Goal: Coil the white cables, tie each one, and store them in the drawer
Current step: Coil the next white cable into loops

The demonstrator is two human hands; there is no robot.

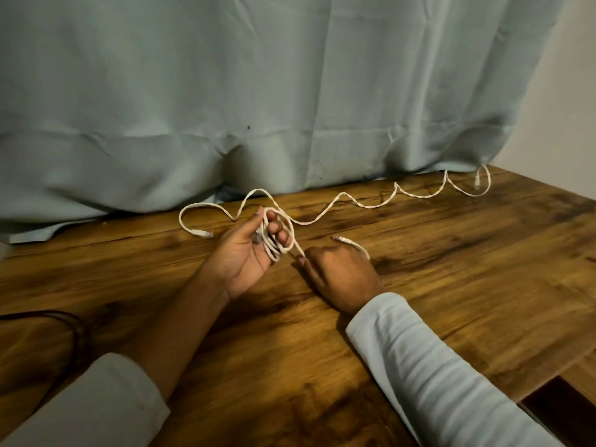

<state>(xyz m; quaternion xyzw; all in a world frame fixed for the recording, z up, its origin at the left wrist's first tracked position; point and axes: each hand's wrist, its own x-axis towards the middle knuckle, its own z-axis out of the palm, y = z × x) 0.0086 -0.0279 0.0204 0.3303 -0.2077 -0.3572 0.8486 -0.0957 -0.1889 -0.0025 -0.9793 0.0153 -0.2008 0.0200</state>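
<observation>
Brown wood-grain counter (451, 285), dark-streaked, bearing every item listed below.

Left grip (251, 256): palm up, over the counter's middle, fingers curled through and closed round the coiled white cable (274, 255), a thin cord wound in several small loops about those fingers.

Right grip (342, 272): knuckles up, resting on the counter just right of the left grip, thumb and forefinger pinching the strand running off the coil, so closed on that same cable. Tail emerging beyond the knuckles, ending in a pale plug (338, 238) flat on the wood.

Loose white cable (342, 193): second thin cord, uncoiled, lying in waves near the counter's far edge, from behind the left grip out to the far right corner. Left end curving back to a clear plug (204, 234) flat on the wood, left of the left grip; right end looped at the corner. Contact with the coil not determinable, the crossing point hidden by the fingers.

Pale blue-green cloth curtain (290, 91): creased, hanging behind the counter, hem bunched along the far edge.

Off-white wall (574, 91): right of the curtain.

Dark thin cord (75, 330): curved, at the counter's near left.

White rolled sleeve (90, 404): pushed back along the left forearm.

Pale ribbed sleeve (435, 375): down to the right wrist.
</observation>
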